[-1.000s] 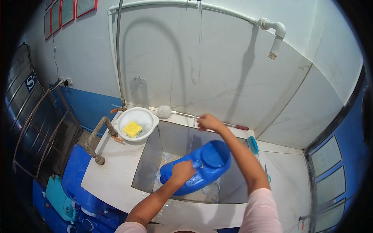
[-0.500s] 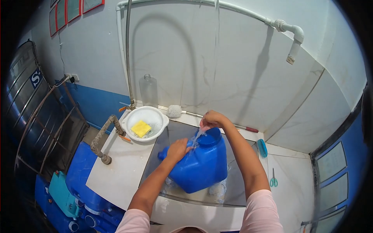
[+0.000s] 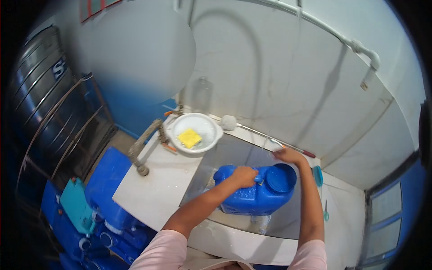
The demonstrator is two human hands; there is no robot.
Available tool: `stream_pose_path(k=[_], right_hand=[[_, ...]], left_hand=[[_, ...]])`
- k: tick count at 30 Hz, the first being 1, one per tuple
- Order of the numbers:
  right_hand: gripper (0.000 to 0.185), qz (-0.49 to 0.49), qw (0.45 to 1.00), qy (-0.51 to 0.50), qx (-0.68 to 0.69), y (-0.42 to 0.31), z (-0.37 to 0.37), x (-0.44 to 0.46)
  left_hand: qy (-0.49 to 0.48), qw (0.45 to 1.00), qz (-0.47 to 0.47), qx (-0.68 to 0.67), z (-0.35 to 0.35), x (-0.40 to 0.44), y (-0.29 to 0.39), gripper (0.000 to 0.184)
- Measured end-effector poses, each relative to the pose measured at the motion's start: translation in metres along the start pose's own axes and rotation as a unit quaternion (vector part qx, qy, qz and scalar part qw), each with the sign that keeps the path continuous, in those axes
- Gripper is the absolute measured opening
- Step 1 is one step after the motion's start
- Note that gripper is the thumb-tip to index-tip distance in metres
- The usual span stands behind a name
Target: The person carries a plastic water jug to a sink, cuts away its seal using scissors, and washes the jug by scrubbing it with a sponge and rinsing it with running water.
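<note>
A wet blue jug (image 3: pixel 252 198) lies tilted over the grey sink basin (image 3: pixel 193 180), its capped wide end toward the right. My left hand (image 3: pixel 245 176) is wrapped round the jug's handle on top. Above the jug's right end, apart from it, my right hand (image 3: pixel 288 155) is raised near the back edge of the sink; its fingers are curled, and what they hold, if anything, is too small to tell. Thin water falls near these fingers. Under the jug, a clear wet item (image 3: pixel 262 223) is partly visible in the basin.
Left of the sink stands a white bowl (image 3: pixel 202 122) with a yellow sponge (image 3: pixel 189 138). A white-headed brush (image 3: pixel 228 122) lies along the back ledge. To the right are a teal brush (image 3: pixel 318 176) and scissors (image 3: pixel 326 216). Blue jugs (image 3: pixel 108 184) crowd the lower left.
The jug was turned more upright half a second ago and now lies tilted lengthwise. My right hand has moved off its opening area to the right. The view has shifted left.
</note>
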State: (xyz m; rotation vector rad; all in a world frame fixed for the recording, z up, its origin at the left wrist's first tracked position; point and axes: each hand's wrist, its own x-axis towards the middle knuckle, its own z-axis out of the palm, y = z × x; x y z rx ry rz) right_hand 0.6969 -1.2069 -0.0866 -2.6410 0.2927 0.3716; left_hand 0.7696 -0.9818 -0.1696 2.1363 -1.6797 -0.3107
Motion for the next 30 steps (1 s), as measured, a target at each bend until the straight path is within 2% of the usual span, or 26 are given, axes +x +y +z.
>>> stream_pose_path(k=[2,3,5,6,7,8,9,11,13,17,19,20,22,25,28,30], right_hand=[[0.039,0.044,0.992,-0.010,0.116,-0.013,0.022,-0.058],[0.033,-0.026,0.973,0.117,0.196,-0.009,0.046,-0.072],[0.030,0.034,0.899,0.256,0.354,0.005,0.083,-0.088],[0.030,0.017,0.906,0.238,0.348,0.003,0.093,-0.094],[0.030,0.032,0.885,0.269,0.380,0.002,0.102,-0.104],[0.030,0.050,0.860,0.299,0.409,0.003,0.111,-0.116],[0.030,0.036,0.867,0.288,0.404,0.008,0.116,-0.127],[0.034,-0.059,0.760,0.428,0.486,0.019,0.115,-0.147],[0.038,-0.112,0.717,0.456,0.515,0.025,0.102,-0.175],[0.036,-0.109,0.724,0.535,0.420,0.027,0.062,-0.207],[0.035,-0.144,0.666,0.541,0.494,0.022,0.051,-0.207],[0.035,-0.156,0.670,0.523,0.503,0.014,0.052,-0.205],[0.035,-0.186,0.634,0.498,0.561,-0.015,0.056,-0.197],[0.036,-0.195,0.644,0.445,0.591,-0.074,0.076,-0.173],[0.035,-0.222,0.685,0.383,0.579,-0.143,0.107,-0.151],[0.035,-0.253,0.693,0.330,0.590,-0.199,0.135,-0.143]], left_hand=[[0.036,0.999,-0.020,-0.005,0.008,-0.026,0.009,0.028],[0.061,0.998,-0.021,-0.012,0.010,-0.038,0.014,0.024],[0.083,0.995,-0.056,-0.004,0.014,-0.054,0.029,0.021],[0.094,0.993,-0.068,0.001,0.016,-0.062,0.038,0.018],[0.104,0.991,-0.088,0.000,0.018,-0.073,0.045,0.018],[0.117,0.990,-0.074,0.007,0.020,-0.082,0.053,0.016],[0.132,0.990,-0.055,0.019,0.016,-0.089,0.061,0.015],[0.180,0.981,-0.070,0.022,0.002,-0.104,0.081,0.015],[0.221,0.971,-0.087,0.028,-0.019,-0.127,0.099,0.014],[0.335,0.935,-0.100,0.065,-0.092,-0.191,0.122,0.016],[0.387,0.910,-0.132,0.069,-0.120,-0.238,0.131,0.016],[0.427,0.890,-0.139,0.071,-0.132,-0.262,0.136,0.016],[0.480,0.861,-0.153,0.071,-0.155,-0.321,0.147,0.014],[0.571,0.800,-0.181,0.027,-0.178,-0.419,0.175,0.011],[0.601,0.764,-0.225,0.069,-0.184,-0.530,0.209,0.012],[0.610,0.746,-0.248,0.098,-0.181,-0.598,0.235,0.015]])
